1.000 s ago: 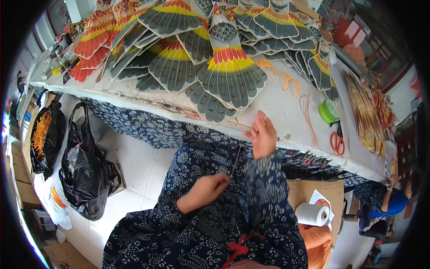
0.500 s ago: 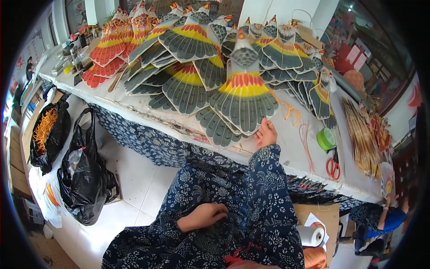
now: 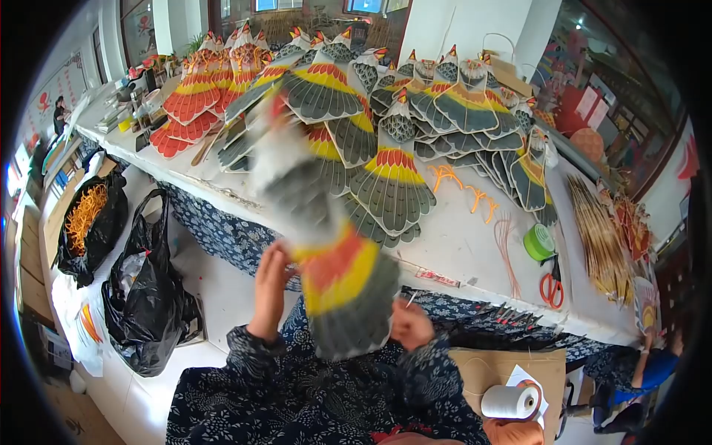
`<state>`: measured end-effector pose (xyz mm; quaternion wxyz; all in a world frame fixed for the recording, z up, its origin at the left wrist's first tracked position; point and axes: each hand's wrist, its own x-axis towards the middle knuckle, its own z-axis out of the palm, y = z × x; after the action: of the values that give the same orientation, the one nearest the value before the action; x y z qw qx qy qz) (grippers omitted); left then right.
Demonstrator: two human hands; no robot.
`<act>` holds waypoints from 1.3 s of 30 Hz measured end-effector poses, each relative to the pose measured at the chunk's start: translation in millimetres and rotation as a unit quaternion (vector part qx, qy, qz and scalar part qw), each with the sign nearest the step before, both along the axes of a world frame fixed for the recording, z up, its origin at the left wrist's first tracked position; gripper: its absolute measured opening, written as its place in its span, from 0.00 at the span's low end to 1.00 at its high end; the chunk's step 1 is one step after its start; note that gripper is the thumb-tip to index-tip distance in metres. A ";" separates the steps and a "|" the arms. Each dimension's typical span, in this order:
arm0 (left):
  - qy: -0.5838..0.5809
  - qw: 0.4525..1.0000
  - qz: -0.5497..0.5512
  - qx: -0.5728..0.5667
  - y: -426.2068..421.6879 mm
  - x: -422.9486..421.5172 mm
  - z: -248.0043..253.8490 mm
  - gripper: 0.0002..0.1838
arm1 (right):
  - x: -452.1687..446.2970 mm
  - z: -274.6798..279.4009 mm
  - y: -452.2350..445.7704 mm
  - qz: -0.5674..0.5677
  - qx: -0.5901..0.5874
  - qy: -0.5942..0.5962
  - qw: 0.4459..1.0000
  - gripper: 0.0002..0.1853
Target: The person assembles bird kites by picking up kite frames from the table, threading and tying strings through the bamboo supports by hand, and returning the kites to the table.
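Observation:
A painted bird-shaped piece (image 3: 341, 285), with a grey, yellow and red tail, is in the air over my lap, its head end blurred by motion. My right hand (image 3: 412, 325) grips its tail edge at the right, with a thin pale stick showing at the fingers. At the left edge of the piece, near its middle, my left hand (image 3: 271, 289) is raised with fingers stretched out. More painted bird pieces (image 3: 389, 191) lie overlapped on the white table (image 3: 467, 252), behind the raised one. Orange cords (image 3: 475, 200) rest beside them.
Red-handled scissors (image 3: 551, 289), green tape (image 3: 539, 242) and a bundle of thin sticks (image 3: 597, 237) lie at the right. A white thread spool (image 3: 509, 401) sits below the table edge. Black bags (image 3: 148, 297) stand at the left. Another person's arm (image 3: 647, 360) shows at far right.
My right hand has lifted a bird piece off the pile and brought it toward my lap. My left hand has risen from my lap to the piece. The view has shifted slightly.

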<state>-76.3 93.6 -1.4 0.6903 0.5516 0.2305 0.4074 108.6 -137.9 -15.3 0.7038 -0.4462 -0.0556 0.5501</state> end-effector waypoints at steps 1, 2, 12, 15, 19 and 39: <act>-0.103 0.986 0.017 -0.126 10.2 -5.7 -9.6 0.22 | -11.8 -9.8 -4.3 0.053 -0.012 0.009 0.998 0.04; -0.202 0.946 0.034 -0.250 13.0 -7.9 -9.5 0.24 | -23.3 -19.7 -6.8 0.091 -0.029 0.024 0.995 0.04; -0.279 0.956 -0.090 -0.029 64.6 -29.8 -55.3 0.20 | -55.4 -108.9 -9.4 0.302 -0.044 0.191 0.933 0.07; -0.071 0.976 0.192 0.069 36.1 -24.4 -15.4 0.17 | -53.3 -117.4 -8.0 0.107 -0.124 -0.128 0.978 0.13; 0.167 0.946 0.175 0.217 -8.9 -0.9 51.4 0.12 | -20.5 -80.9 -30.6 -0.149 -0.019 -0.446 0.883 0.15; 0.145 0.880 -0.063 0.448 -107.9 86.6 62.4 0.17 | -18.7 94.2 -31.7 -0.212 -0.216 -0.808 0.505 0.09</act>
<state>10.3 -14.3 61.1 0.3523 0.8686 0.0852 0.3379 89.9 -169.7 78.9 0.3311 -0.8337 -0.3835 -0.2196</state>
